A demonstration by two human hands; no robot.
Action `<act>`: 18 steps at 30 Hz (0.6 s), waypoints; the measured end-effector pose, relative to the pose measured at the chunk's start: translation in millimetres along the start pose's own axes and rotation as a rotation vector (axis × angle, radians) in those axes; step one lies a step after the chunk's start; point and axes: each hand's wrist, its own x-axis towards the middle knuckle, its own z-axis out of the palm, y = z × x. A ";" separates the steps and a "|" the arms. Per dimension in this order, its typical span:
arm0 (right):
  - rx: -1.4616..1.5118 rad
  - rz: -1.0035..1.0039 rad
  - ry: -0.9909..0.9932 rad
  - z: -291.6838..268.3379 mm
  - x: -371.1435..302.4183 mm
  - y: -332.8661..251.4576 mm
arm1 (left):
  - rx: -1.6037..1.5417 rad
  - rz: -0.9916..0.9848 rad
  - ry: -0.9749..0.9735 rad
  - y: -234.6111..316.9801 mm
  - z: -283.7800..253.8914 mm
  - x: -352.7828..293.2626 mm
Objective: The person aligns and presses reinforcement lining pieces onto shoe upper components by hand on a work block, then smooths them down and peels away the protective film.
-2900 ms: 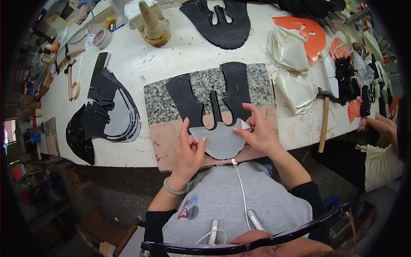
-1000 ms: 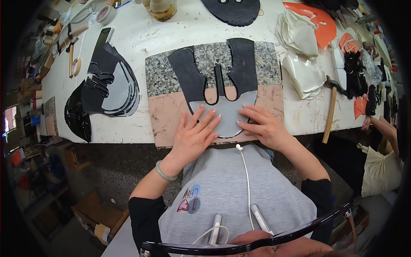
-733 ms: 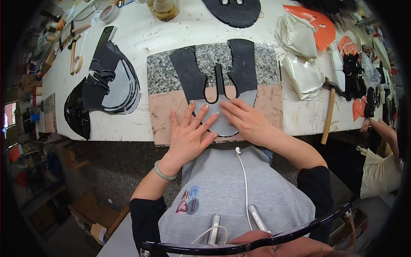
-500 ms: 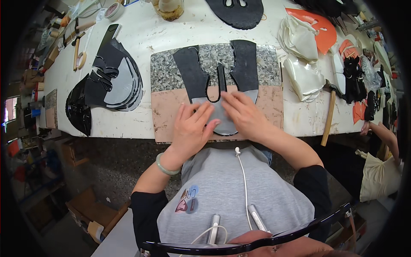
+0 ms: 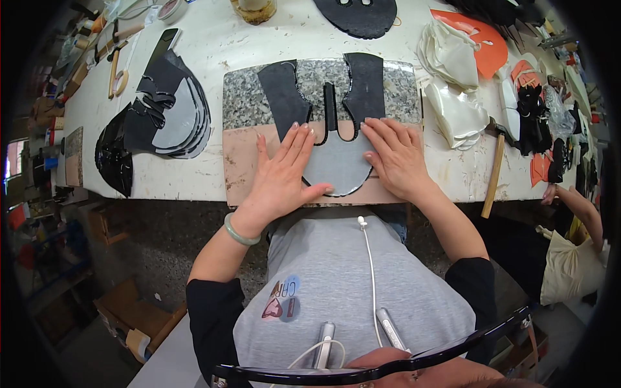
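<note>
A flat shoe upper [image 5: 339,165] lies in front of me, with a grey rounded end toward me, two black wings pointing away and a narrow black strip between them. My left hand [image 5: 281,168] rests flat on its left side, fingers stretched out and thumb on the grey part near the rounded edge. On the right side, my right hand [image 5: 396,158] lies with straight fingers over the base of the right wing and the grey edge. Neither hand grips anything. Beneath the upper are a speckled granite slab [image 5: 242,97] and a pinkish sheet [image 5: 240,158] covering its near half.
To the left lies a fanned stack of black and grey uppers [image 5: 178,123] beside glossy black pieces [image 5: 113,155]. A wooden-handled hammer [image 5: 495,174] overhangs the table edge at right, near pearly white pieces [image 5: 456,116]. A jar [image 5: 254,10] stands at the back.
My hands have spread apart, left hand leftward and right hand rightward, uncovering the grey middle. The narrow strip's near end now looks lifted or shifted away from the curved cut-out.
</note>
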 end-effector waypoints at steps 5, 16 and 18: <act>0.060 -0.379 -0.079 8.9 -28.7 -23.8 | -0.104 0.271 -0.096 11.6 27.6 -32.4; 0.417 -0.276 0.006 -23.8 -20.5 1.1 | -0.450 0.173 0.108 -13.8 -3.5 -11.4; 0.287 -0.224 0.096 -0.9 -5.7 3.3 | -0.325 0.247 0.146 0.4 5.8 -2.1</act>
